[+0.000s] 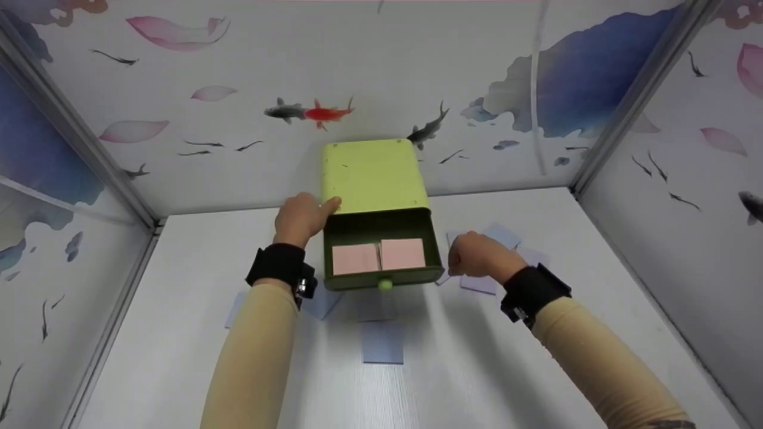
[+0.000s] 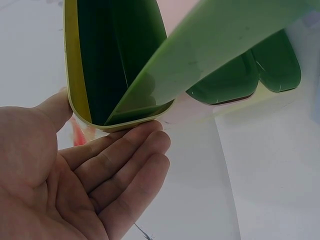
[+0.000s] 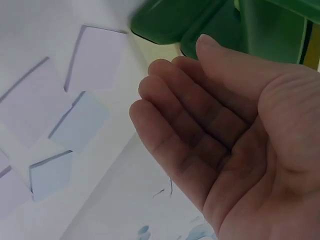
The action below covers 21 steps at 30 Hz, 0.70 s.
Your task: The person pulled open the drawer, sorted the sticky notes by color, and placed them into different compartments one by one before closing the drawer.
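Observation:
A light green box point(image 1: 375, 176) stands against the back wall with its dark green drawer point(image 1: 417, 276) pulled out. Two stacks of pink paper squares point(image 1: 356, 259) lie side by side in the drawer, and a round green knob point(image 1: 385, 285) sits on its front. My left hand point(image 1: 303, 217) holds the box at its left front edge, thumb on top and fingers along the side, as the left wrist view point(image 2: 65, 115) also shows. Beside the drawer's right front corner is my right hand point(image 1: 481, 256), its fingers loosely curled around nothing; whether it touches the drawer I cannot tell.
Several lilac paper squares point(image 3: 97, 57) and blue ones point(image 3: 52, 175) lie scattered right of the box. Another blue square point(image 1: 382, 342) lies in front of the drawer. Patterned panels point(image 1: 381, 71) enclose the white table point(image 1: 477, 381) at the back and sides.

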### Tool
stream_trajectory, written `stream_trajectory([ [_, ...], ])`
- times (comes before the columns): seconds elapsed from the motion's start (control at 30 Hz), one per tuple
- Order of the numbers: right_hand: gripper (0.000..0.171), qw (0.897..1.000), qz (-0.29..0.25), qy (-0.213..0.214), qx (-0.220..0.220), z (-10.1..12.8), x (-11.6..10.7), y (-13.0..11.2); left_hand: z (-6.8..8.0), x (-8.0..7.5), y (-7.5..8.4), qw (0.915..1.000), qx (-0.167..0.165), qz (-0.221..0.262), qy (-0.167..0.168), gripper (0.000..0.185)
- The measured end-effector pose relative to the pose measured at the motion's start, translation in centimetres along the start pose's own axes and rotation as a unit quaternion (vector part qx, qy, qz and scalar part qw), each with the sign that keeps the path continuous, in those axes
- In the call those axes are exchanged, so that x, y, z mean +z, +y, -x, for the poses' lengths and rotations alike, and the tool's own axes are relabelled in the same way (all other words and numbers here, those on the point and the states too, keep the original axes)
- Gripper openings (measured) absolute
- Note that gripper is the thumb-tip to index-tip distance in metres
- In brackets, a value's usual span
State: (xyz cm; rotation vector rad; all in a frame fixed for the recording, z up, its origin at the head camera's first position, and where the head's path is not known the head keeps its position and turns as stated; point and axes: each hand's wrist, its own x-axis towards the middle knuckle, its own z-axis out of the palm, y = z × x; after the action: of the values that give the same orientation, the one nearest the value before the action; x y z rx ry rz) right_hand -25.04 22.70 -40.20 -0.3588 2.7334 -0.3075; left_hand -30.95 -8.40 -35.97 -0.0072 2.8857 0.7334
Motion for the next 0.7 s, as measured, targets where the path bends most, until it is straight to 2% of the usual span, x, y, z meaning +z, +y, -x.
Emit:
stream_trajectory([
  [0.2, 0.011, 1.000, 0.001, -0.029, -0.005, 0.7, 2.8, -0.2, 0.1, 0.0, 0.1, 1.0000, 0.004, -0.005, 0.000, 0.058],
  [0.43, 0.013, 0.996, -0.052, -0.069, -0.007, 1.4, 5.0, -2.1, 0.1, 0.0, 0.0, 0.9999, 0.010, -0.007, 0.011, 0.058],
  [0.7, 0.016, 0.993, -0.090, -0.036, -0.060, 2.5, 6.2, -3.3, 0.0, 0.0, 0.1, 1.0000, 0.003, -0.008, 0.000, 0.063],
])
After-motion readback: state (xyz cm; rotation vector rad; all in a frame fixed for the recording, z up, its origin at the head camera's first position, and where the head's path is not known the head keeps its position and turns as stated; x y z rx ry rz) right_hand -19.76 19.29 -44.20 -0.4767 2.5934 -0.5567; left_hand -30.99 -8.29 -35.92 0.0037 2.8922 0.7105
